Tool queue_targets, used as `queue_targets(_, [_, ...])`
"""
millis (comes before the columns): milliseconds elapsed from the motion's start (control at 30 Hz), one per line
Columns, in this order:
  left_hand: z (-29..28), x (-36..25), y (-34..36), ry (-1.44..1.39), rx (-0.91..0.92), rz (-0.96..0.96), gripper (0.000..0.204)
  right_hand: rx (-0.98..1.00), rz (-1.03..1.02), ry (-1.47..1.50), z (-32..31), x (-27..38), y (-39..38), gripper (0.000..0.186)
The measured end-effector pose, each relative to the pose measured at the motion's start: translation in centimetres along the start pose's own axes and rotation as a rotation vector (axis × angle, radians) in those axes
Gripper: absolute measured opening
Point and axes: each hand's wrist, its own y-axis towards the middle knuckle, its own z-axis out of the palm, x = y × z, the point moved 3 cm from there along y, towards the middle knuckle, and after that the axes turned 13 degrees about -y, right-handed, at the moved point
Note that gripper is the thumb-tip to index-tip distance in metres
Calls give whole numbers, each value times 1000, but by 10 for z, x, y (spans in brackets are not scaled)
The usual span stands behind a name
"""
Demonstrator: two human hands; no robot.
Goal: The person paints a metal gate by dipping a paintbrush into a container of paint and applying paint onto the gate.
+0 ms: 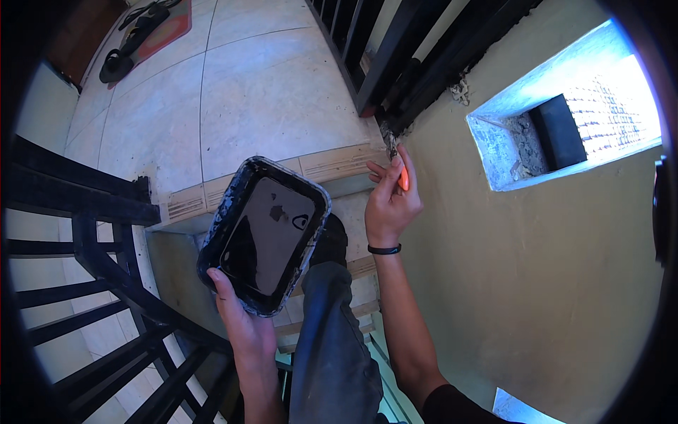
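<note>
My left hand grips the lower corner of a rectangular black paint tray, thumb over its rim. Glossy black paint lies inside, and the rim is streaked and spattered. Closed around an orange-handled paintbrush is my right hand, with a black band on its wrist. The brush's far end reaches the foot of the black railing, beside the wall at the edge of the top step. Its head is small and hard to make out there.
Below me, stairs descend under my trousered leg. Another black railing runs along the left. Pale tiles cover the landing, with sandals on a red mat. The right wall has a bright recessed opening.
</note>
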Motion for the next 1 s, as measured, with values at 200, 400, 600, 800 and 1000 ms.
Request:
queue_targets(200, [-2,5,0,8,8,-15,65,-41,267,392,1,23,27,41])
queue_targets(400, [0,1,-2,3,9,-12,66,-91,117,416,-18,39,20,42])
queue_targets(600, [0,1,-1,-8,2,-4,66,14,99,229,4,-9,-3,37])
queue_targets(800, [-2,2,-4,0,-2,-15,67,-31,313,380,14,4,17,39])
queue_targets(1000, [-2,-1,-7,4,-6,-5,67,-84,51,381,-10,49,21,43])
